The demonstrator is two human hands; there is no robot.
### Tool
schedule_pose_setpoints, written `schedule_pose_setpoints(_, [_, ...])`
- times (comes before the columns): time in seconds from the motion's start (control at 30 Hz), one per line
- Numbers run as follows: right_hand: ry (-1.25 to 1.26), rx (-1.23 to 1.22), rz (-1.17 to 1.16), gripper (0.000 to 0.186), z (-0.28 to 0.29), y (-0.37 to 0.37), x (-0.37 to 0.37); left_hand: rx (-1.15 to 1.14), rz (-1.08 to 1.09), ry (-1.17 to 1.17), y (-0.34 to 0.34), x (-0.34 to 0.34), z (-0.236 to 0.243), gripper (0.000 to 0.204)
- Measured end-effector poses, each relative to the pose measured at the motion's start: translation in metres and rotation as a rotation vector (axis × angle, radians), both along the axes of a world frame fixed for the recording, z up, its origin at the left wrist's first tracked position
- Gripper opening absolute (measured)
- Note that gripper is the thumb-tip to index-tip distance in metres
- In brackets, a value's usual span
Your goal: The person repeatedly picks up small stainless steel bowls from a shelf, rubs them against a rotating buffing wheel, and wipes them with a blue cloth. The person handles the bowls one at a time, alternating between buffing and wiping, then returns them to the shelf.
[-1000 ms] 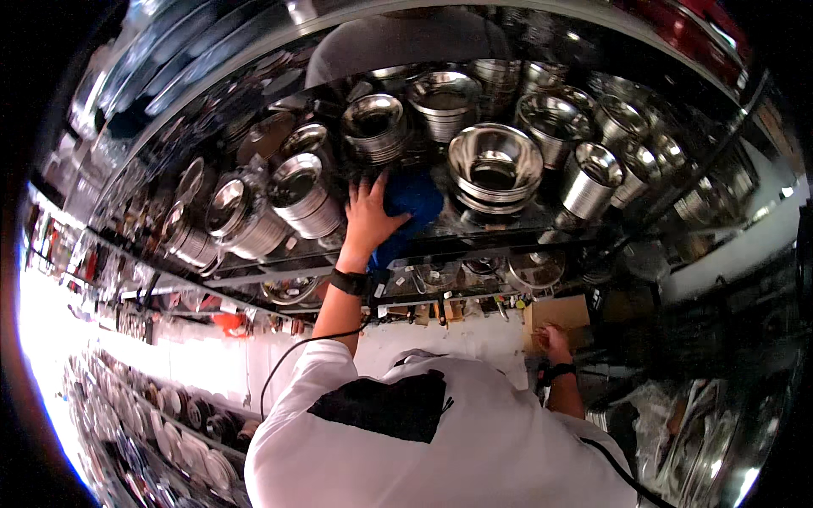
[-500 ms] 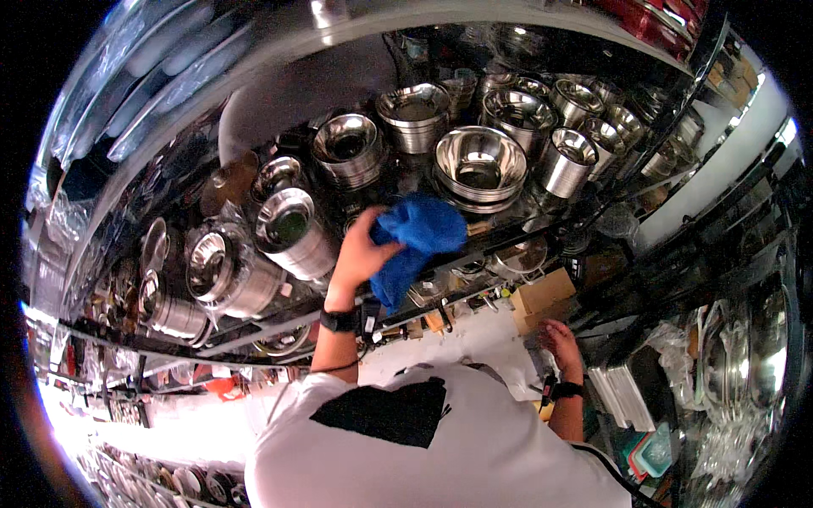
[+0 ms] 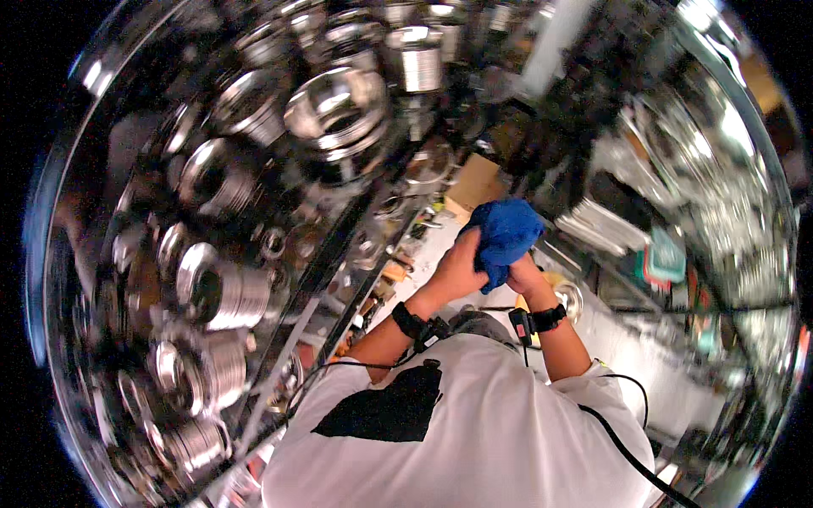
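Observation:
A crumpled blue cloth (image 3: 508, 229) is held up in front of my chest, between both hands. My left hand (image 3: 457, 267) is closed on its left side, with the thumb against the fabric. My right hand (image 3: 525, 279) grips the cloth from below on the right, its fingers mostly hidden behind it. Both wrists wear black straps with small devices and cables.
Stacks of steel bowls (image 3: 334, 114) and cylinders (image 3: 220, 292) fill the shelving at left, blurred. A cardboard box (image 3: 474, 182) sits beyond the cloth. Flat white stacked items (image 3: 601, 224), teal plastic containers (image 3: 660, 258) and glinting goods line the right side.
The view has swung right, away from the bowl shelf. My left hand has carried the cloth off the shelf, and my right hand has come over and taken hold of it too.

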State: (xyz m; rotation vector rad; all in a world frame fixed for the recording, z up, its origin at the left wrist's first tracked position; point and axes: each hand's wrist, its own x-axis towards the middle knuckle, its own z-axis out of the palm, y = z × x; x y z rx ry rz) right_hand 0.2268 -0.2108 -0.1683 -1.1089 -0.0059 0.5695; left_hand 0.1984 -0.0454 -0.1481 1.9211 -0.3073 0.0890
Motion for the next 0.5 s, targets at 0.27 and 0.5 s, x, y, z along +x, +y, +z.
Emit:
schedule_pose_setpoints(0.27, [0.062, -0.454, -0.342, 0.055, -0.067, -0.188, -0.075, -0.161, -0.727, 0.685, -0.121, 0.045, -0.066, 0.041])
schedule_pose_setpoints(0.5, [0.293, -0.38, -0.63, 0.058, -0.133, -0.301, -0.152, 0.266, -0.57, 0.94, -0.196, 0.062, -0.185, 0.037])
